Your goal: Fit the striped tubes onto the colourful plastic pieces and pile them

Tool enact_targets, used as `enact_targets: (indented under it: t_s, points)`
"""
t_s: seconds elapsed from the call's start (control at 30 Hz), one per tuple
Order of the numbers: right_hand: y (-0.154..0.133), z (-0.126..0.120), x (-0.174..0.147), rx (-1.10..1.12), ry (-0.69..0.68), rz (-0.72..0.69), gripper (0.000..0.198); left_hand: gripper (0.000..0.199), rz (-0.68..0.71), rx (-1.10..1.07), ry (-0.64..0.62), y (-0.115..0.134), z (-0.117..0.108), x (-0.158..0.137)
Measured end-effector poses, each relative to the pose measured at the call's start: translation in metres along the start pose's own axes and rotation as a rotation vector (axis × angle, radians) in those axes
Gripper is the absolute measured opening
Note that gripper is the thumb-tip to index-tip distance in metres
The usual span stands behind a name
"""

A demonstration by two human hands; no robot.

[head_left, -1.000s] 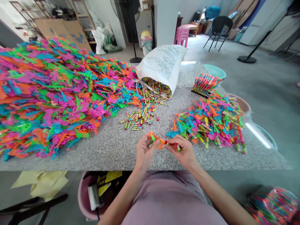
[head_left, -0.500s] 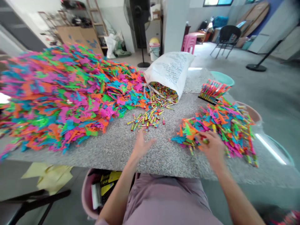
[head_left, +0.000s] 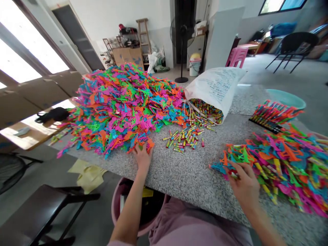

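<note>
At the front edge of a big heap of bright plastic pieces point(head_left: 123, 112) in pink, orange, green and blue, my left hand point(head_left: 142, 159) touches the orange pieces with its fingers apart. Their tips are partly hidden among the pieces. My right hand point(head_left: 244, 182) is closed in a pinch on a small printed tube with a red end, mostly covered by the fingers. It is beside a second pile point(head_left: 284, 157), where plastic pieces and yellow printed tubes lie mixed. Between my hands, loose small printed tubes point(head_left: 184, 138) are scattered on the speckled stone table point(head_left: 176, 171).
A white woven sack point(head_left: 212, 89) lies on its side, its mouth spilling printed tubes. Behind the right pile stands a black rack point(head_left: 265, 125) of upright pieces, near a turquoise basin point(head_left: 287, 97). A pink tub point(head_left: 115, 205) sits below the table edge, with a dark stool point(head_left: 38, 212) to its left.
My left hand has moved left from beside the loose tubes to the edge of the big heap. My right hand stays at the right pile, still pinching. The view has turned left.
</note>
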State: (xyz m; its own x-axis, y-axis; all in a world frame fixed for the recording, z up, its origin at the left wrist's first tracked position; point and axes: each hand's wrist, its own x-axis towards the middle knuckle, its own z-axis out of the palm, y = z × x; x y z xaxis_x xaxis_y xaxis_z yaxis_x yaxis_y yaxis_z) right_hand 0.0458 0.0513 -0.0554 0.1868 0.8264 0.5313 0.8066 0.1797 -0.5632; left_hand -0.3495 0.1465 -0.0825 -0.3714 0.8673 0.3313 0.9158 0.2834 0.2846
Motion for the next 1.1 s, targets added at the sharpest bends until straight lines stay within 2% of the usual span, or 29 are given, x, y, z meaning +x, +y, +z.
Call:
enact_targets:
  t_s: [0.13,0.2,0.27,0.4,0.43,0.5,0.57,0.67,0.73,0.8,0.93,1.1]
  points:
    - [-0.022,0.025,-0.007,0.326,-0.334,0.128,0.033,0.033,0.026,-0.1,-0.011,0.026,-0.01,-0.049]
    - [-0.036,0.033,-0.009,0.502,-0.493,0.189,0.028,0.028,0.045,-0.274,-0.026,0.036,-0.02,-0.064]
    - [-0.053,0.037,-0.006,0.588,-0.563,0.232,0.025,0.026,0.063,-0.529,-0.135,0.047,-0.033,-0.071]
    - [-0.085,0.035,0.015,0.664,-0.499,0.255,0.023,0.024,0.077,-0.965,-0.579,0.075,-0.061,-0.074]
    - [-0.091,0.034,0.021,0.688,-0.495,0.242,0.024,0.022,0.095,-1.028,-0.668,0.082,-0.067,-0.074]
    - [-0.097,0.03,0.029,0.725,-0.522,0.204,0.024,0.021,0.107,-1.108,-0.766,0.097,-0.077,-0.075]
    - [-0.098,0.026,0.031,0.753,-0.563,0.196,0.023,0.025,0.027,-1.175,-0.782,0.109,-0.083,-0.078]
    - [-0.094,0.02,0.022,0.807,-0.595,0.264,0.022,0.047,-0.224,-1.368,-0.713,0.125,-0.086,-0.087]
    - [-0.09,0.016,0.014,0.844,-0.591,0.31,0.022,0.042,-0.348,-1.494,-0.7,0.134,-0.084,-0.095]
    - [-0.086,0.012,0.009,0.858,-0.526,0.347,0.024,0.031,-0.418,-1.582,-0.741,0.143,-0.083,-0.103]
    - [-0.084,-0.002,0.007,0.791,-0.325,0.372,0.026,0.028,-0.469,-1.618,-0.774,0.159,-0.086,-0.115]
    - [-0.085,-0.02,0.008,0.703,-0.25,0.322,0.022,0.025,-0.352,-1.547,-0.726,0.173,-0.098,-0.12]
